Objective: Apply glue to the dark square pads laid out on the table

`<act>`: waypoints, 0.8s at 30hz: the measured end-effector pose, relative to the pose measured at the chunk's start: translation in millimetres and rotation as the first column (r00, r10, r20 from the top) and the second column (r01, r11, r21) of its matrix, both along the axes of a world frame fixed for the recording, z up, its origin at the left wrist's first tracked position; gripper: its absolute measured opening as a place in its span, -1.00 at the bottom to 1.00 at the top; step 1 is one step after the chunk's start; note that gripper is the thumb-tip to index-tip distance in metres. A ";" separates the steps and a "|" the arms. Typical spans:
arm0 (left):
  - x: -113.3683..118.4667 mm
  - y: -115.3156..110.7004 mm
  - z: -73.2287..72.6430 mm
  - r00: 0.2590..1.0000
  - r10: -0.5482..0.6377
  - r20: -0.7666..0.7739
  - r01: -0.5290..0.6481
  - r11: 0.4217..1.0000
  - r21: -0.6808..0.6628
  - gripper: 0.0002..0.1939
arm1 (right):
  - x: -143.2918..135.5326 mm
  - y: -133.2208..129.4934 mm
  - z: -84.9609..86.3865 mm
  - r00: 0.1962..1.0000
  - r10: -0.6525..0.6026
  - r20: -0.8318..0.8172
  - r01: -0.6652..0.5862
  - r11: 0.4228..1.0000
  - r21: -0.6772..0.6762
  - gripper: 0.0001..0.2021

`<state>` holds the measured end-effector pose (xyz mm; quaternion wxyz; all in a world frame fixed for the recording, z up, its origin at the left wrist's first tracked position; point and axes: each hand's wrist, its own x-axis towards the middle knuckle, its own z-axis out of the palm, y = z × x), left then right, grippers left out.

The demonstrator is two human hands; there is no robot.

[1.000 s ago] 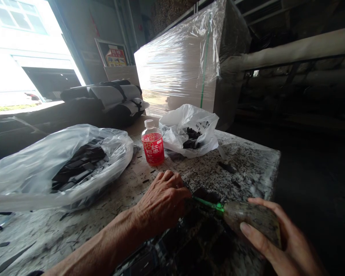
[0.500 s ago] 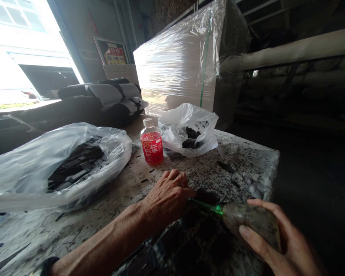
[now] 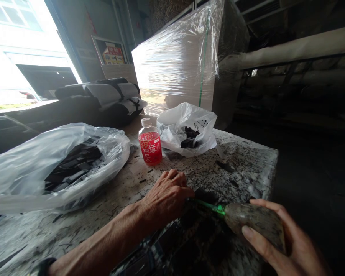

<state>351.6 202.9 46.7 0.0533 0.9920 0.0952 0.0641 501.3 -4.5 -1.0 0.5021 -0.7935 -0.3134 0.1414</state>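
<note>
My right hand [image 3: 290, 234] grips a hand tool by its bulky, worn grey-brown handle [image 3: 254, 222], thumb on the near side and fingers round the far side. From the handle a thin green shaft [image 3: 209, 206] points left, its tip reaching my left hand [image 3: 171, 189]. That hand is curled closed and low over dark material; whatever its fingers hold is hidden. Beneath both hands lies a dark sheet-like piece [image 3: 195, 237] with a pattern of blocks, too dim to name.
On the speckled table [image 3: 247, 161], strewn with black scraps, stand a bottle of red drink [image 3: 150, 147] and a white plastic bag [image 3: 172, 134] with black pieces. A larger clear bag [image 3: 115, 149] of black strips lies left. Behind is a film-wrapped stack [image 3: 172, 69].
My right hand and the tool have shifted slightly to the right. The left hand stays almost in place, and the whole view has moved a little.
</note>
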 end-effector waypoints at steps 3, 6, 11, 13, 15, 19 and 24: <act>-1.3 1.8 0.7 1.000 0.014 0.023 -0.013 1.000 -0.027 -0.64 | 5.2 -0.6 -4.6 0.999 0.012 0.030 -0.012 1.000 -0.008 -0.49; -4.4 1.4 3.4 0.999 0.019 0.048 -0.017 0.999 -0.033 -0.70 | 6.2 -2.7 -5.8 0.999 0.007 0.043 -0.007 1.000 -0.008 -0.49; -10.5 -4.9 5.6 0.999 -0.009 0.031 0.009 1.000 -0.002 -0.73 | 6.4 -5.4 -7.4 0.998 -0.004 0.058 0.005 1.000 -0.015 -0.48; -11.2 -7.2 5.1 1.000 -0.025 0.003 0.025 1.000 0.009 -0.74 | 6.5 -5.0 -8.0 0.999 0.001 0.051 0.000 1.000 -0.019 -0.47; -10.8 -8.9 5.1 0.999 -0.035 -0.020 0.036 0.999 0.015 -0.74 | 6.4 -4.0 -8.4 0.999 0.010 0.044 -0.009 1.000 -0.019 -0.47; -8.8 -10.4 6.7 0.998 -0.037 -0.043 0.038 0.999 0.031 -0.74 | 7.0 -2.7 -8.3 0.999 0.015 0.047 -0.013 1.000 -0.025 -0.48; -7.7 -10.6 4.0 0.998 -0.040 -0.055 0.044 0.997 0.057 -0.75 | 11.5 -4.0 -6.2 0.993 -0.010 0.119 0.015 0.999 -0.044 -0.45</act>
